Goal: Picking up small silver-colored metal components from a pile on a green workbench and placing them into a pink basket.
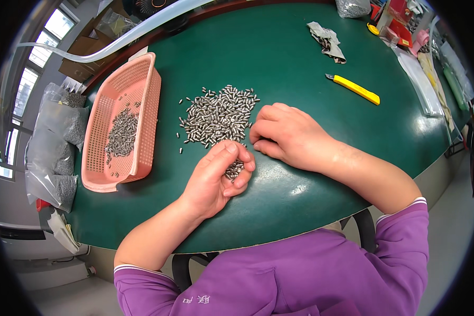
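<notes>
A heap of small silvery metal pieces, short and rounded like little pins, lies on the green table. Just in front of it, my left hand is cupped, its fingers curled round a clutch of the same metal pieces. My right hand rests at the heap's right edge with its fingers bent in and their tips down near the table. Whatever those fingertips may pinch is hidden. To the left stands a pink plastic basket, with more such pieces scattered over its bottom.
Clear bags of metal pieces line the table's left edge. A yellow utility knife and a crumpled wrapper lie beyond my right hand. Plastic sheets and assorted items crowd the right side. A translucent tube arcs across the back left.
</notes>
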Available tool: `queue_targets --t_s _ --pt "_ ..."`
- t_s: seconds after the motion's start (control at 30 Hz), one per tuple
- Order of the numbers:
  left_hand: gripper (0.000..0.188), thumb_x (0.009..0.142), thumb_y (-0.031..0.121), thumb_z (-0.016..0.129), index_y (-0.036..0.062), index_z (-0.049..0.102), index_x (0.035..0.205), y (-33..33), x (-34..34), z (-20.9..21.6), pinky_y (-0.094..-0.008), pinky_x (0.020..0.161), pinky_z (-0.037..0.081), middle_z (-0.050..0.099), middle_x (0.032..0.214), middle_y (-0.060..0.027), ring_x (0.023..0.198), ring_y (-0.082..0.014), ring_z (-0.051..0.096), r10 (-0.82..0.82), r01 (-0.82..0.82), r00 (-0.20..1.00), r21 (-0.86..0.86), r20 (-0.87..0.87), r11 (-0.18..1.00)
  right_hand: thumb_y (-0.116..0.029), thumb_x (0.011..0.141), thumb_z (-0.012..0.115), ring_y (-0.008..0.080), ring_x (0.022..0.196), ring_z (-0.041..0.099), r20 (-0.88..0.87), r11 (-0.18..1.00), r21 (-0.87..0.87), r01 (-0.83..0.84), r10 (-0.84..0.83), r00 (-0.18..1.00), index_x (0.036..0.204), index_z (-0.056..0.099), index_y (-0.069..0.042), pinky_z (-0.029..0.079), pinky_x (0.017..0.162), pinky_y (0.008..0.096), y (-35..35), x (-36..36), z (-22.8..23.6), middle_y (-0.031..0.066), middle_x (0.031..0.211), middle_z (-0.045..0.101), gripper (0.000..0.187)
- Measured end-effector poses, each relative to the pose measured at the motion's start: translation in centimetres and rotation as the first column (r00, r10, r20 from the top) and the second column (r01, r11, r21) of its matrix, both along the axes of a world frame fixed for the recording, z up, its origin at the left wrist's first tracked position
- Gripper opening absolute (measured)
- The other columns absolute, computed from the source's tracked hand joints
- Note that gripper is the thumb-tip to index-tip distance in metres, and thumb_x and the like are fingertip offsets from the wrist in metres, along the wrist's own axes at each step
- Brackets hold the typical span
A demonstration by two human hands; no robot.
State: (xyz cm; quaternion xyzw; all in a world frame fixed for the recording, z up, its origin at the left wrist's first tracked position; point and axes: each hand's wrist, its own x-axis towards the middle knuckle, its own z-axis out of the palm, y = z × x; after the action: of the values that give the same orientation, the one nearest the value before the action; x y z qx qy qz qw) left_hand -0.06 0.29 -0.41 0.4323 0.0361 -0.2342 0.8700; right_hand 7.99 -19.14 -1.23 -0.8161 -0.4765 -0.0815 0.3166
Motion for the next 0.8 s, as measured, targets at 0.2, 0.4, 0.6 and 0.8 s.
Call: queue_targets --t_s 0.2,0.4,0.6,0.8 --pt "0.014 0.096 0.021 0.048 0.0069 0.05 0.096 -0.2 0.0 -0.1 -0.0171 0.043 0.028 0.054 0.086 -0.0069 0.06 -0.0096 0.043 0.001 -0.001 1.0 -0.015 0.004 1.0 -0.012 0.079 0.066 0.0228 0.085 0.055 -0.152 0.993 0.113 0.017 0.001 0.988 0.085 0.061 -0.008 0.045 0.074 0.0347 0.1 -0.1 1.0 0.0045 0.088 0.055 0.009" --pt "0.013 0.094 0.019 0.052 0.0078 0.049 0.099 -0.4 -0.1 0.1 -0.0153 0.041 0.028 0.05 0.087 -0.005 0.057 -0.0064 0.04 -0.015 0.014 1.0 0.082 0.008 0.997 -0.006 0.079 0.065 0.0199 0.083 0.058 -0.235 0.936 0.326 -0.134 0.217 0.947 0.089 0.065 -0.007 0.047 0.072 0.031 0.5 -0.8 1.3 0.0052 0.086 0.059 0.01" --pt "0.012 0.095 0.017 0.049 0.0063 0.05 0.099 -0.3 0.0 0.2 -0.0175 0.042 0.027 0.053 0.084 -0.0059 0.057 -0.0083 0.041 -0.02 0.02 1.0 0.021 -0.001 1.0 -0.003 0.081 0.061 0.0205 0.083 0.058 -0.219 0.946 0.321 -0.046 0.121 0.968 0.094 0.065 -0.006 0.048 0.071 0.0309 0.4 -0.3 1.3 0.0059 0.088 0.06 0.013" --pt "0.017 0.097 0.02 0.042 0.0046 0.048 0.099 -0.3 0.0 0.5 -0.017 0.04 0.028 0.05 0.086 -0.0084 0.056 -0.0092 0.04 -0.009 0.011 0.999 0.055 -0.031 0.998 0.0 0.08 0.059 0.0229 0.084 0.058 -0.101 0.969 0.235 0.079 -0.057 0.993 0.098 0.063 -0.007 0.048 0.073 0.0328 0.0 1.0 -0.2 0.0053 0.09 0.059 0.019"
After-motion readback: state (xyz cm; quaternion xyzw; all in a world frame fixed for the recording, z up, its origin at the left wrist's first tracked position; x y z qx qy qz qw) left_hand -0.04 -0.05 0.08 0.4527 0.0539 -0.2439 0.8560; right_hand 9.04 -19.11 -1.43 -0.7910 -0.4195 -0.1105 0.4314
